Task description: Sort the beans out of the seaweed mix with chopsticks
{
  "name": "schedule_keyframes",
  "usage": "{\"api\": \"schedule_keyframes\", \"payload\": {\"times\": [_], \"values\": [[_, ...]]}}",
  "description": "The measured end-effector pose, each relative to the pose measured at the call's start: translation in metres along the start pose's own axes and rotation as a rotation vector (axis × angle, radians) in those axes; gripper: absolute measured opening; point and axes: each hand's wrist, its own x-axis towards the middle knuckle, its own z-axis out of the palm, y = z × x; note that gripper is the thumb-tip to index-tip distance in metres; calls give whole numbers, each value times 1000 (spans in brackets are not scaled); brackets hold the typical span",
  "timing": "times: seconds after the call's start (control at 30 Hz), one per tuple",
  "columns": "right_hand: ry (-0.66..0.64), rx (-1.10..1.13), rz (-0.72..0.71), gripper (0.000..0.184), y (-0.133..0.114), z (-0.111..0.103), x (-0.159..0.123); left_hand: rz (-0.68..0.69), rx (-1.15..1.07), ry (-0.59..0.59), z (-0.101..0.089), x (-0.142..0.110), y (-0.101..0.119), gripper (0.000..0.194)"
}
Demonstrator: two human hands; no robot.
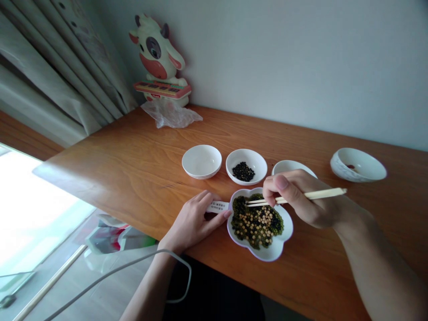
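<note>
My right hand (297, 198) is closed on a pair of wooden chopsticks (321, 194), tips pointing left over a white flower-shaped dish (274, 254) full of mixed yellow, green and black beans (256, 223). My left hand (194, 220) lies on the wooden table (133, 165) against the dish's left rim, fingers stretched over a small white paper wrapper (218, 206). Behind the dish stand an empty white bowl (201, 161), a white bowl with black beans (246, 166), and a third white bowl (287, 167) partly hidden by my right hand.
A larger white bowl (359, 165) with something red inside sits at the right. A cow-shaped toy keyboard (159, 60) and a crumpled plastic bag (170, 113) stand against the wall at the back. Curtains hang at left. A grey cable (110, 274) runs below the table edge.
</note>
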Motion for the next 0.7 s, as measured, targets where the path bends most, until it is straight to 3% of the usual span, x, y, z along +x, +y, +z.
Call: {"api": "schedule_keyframes", "payload": {"times": [0.7], "values": [[-5,-11,-64,67,6,1,1,-4,-8,5,0,0,0,36]]}}
